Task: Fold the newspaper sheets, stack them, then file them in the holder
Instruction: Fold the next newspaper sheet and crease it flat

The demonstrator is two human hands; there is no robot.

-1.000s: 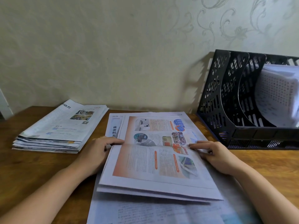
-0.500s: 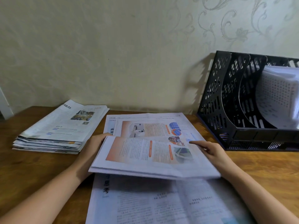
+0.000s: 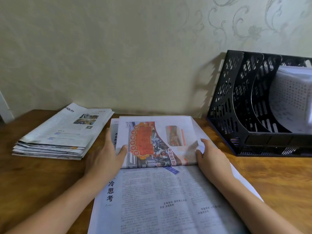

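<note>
Head view. Step in hand: folding. A folded newspaper section (image 3: 157, 142), colour page up, lies on the far half of an open newspaper sheet (image 3: 162, 200) that spreads toward the near edge of the table (image 3: 278, 179). Its crease runs across the middle, left to right.

Left hand (image 3: 105, 156): fingers nearly straight and spread, thumb on the colour page, palm flat against the section's left edge. It presses and grips nothing.

Right hand (image 3: 212, 157): fingers loosely bent, tips resting on the section's right edge, where a small corner of paper stands lifted. Whether it pinches that corner I cannot tell; it reads more as pressing.

Stack of folded papers (image 3: 62, 132) sits toward the far left corner of the table. Black file holder (image 3: 236, 105) stands at the far right against the wall; its rightmost visible slot already holds paper.

Judgement: early to mid task. Next move calls for flattening the crease with both hands, squaring the edges, then carrying the section left onto the stack.
</note>
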